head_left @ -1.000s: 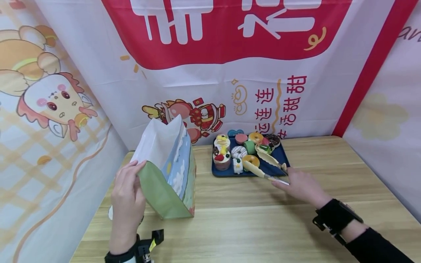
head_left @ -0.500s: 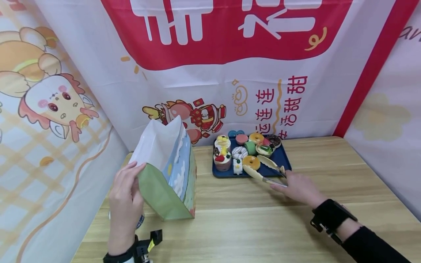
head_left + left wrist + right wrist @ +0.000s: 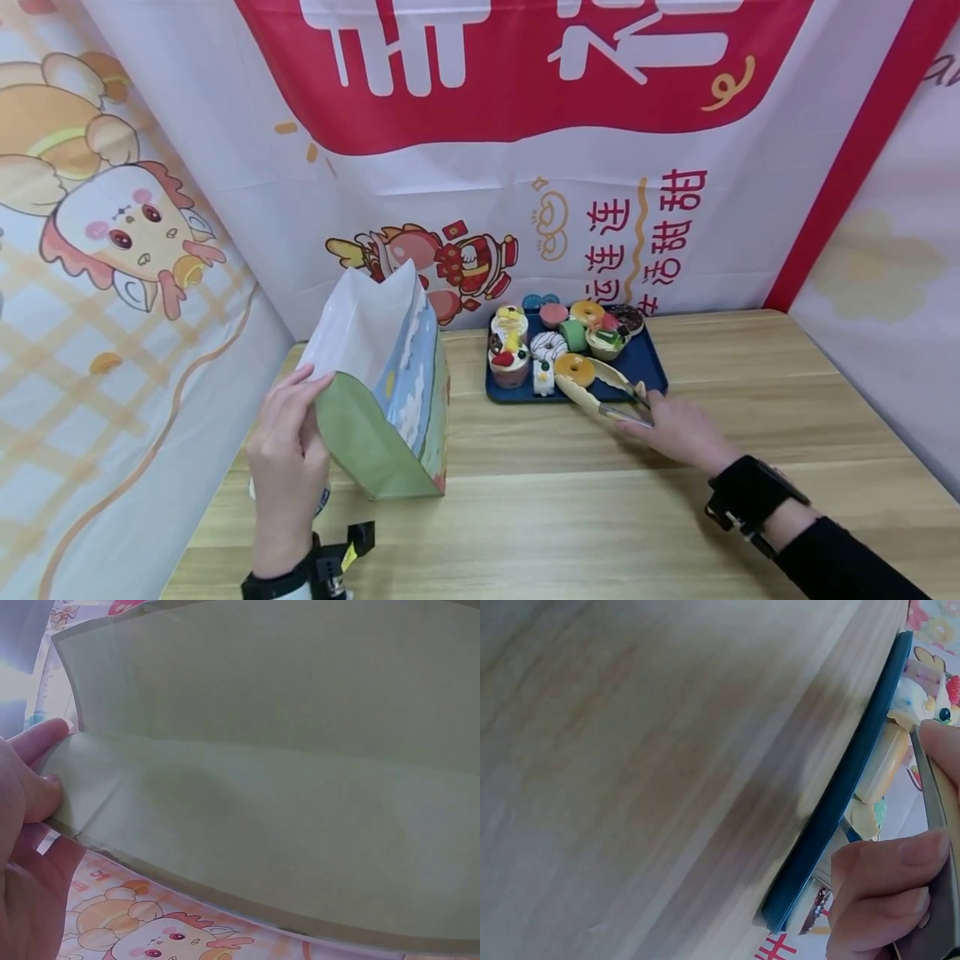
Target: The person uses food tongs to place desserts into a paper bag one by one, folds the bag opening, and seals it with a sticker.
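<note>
My left hand (image 3: 288,454) pinches the upper left edge of a standing paper bag (image 3: 367,433), which has a green side and a blue printed face. Its mouth gapes, showing a white inside. In the left wrist view, thumb and fingers (image 3: 51,791) clasp the bag's edge. My right hand (image 3: 686,429) grips food tongs (image 3: 588,402) with cream-coloured tips and metal arms. Those tips lie on either side of a yellow-glazed doughnut (image 3: 575,369) at the front of a dark blue tray (image 3: 637,379). In the right wrist view, the tongs' metal arm (image 3: 930,795) crosses the tray's edge.
Also on the tray are a striped white doughnut (image 3: 548,346), a cupcake with a strawberry (image 3: 509,367), a green roll (image 3: 573,335) and several other pastries. A printed cloth wall (image 3: 450,192) rises behind the wooden table (image 3: 540,508). A small round object is partly hidden behind the left wrist.
The tongs have drawn back slightly toward me and come down, their tips now closer together around the yellow doughnut. The left hand and the bag stay about where they were.
</note>
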A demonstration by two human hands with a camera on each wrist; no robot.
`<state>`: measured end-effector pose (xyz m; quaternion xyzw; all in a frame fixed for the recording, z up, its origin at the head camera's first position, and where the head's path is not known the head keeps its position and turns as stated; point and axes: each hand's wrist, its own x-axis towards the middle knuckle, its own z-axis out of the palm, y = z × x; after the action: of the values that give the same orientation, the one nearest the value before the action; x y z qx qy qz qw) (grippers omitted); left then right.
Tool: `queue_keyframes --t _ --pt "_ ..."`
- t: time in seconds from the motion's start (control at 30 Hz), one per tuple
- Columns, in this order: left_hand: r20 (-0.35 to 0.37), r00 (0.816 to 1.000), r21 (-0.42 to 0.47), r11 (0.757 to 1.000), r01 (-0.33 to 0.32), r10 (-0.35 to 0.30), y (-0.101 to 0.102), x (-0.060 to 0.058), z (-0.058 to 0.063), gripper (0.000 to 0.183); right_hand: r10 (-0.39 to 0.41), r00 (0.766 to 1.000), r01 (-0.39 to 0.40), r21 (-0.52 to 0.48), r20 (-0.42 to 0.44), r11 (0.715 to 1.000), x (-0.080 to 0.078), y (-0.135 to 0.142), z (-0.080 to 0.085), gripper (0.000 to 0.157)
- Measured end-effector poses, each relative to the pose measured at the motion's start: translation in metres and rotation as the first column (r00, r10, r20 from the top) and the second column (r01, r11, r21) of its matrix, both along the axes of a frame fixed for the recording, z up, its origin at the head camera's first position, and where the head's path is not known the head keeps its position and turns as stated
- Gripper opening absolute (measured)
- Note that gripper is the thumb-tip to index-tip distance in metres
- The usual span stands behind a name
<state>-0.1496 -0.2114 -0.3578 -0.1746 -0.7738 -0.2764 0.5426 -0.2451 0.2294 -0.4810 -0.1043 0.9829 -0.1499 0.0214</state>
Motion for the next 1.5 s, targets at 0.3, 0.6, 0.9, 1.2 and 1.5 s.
queue_keyframes --t 0.3,0.6,0.9,1.2,1.5 --pt "-0.005 1.0 -0.004 1.0 0.014 -0.014 0.0 0.003 0.0 0.033 -0.003 0.999 0.007 -0.089 0.048 0.996 0.002 0.008 0.01 0.081" --pt "-0.029 0.998 -0.007 0.999 0.048 -0.048 -0.003 0.001 -0.003 0.033 0.014 1.0 -0.013 -0.117 0.01 0.993 -0.005 0.008 0.045 0.089" --pt "-0.024 0.998 0.008 0.999 0.05 -0.05 -0.003 0.0 -0.005 0.037 0.059 0.997 -0.066 -0.122 -0.057 0.99 -0.006 -0.015 0.103 0.077" --pt "-0.043 0.998 0.015 0.999 0.045 -0.044 -0.003 -0.001 -0.003 0.038 0.084 0.992 -0.094 -0.116 -0.091 0.989 -0.012 -0.043 0.15 0.078" --pt "-0.057 0.997 0.046 0.997 0.059 -0.057 -0.005 -0.004 -0.008 0.042 0.153 0.976 -0.174 -0.13 -0.155 0.976 -0.011 -0.07 0.187 0.074"
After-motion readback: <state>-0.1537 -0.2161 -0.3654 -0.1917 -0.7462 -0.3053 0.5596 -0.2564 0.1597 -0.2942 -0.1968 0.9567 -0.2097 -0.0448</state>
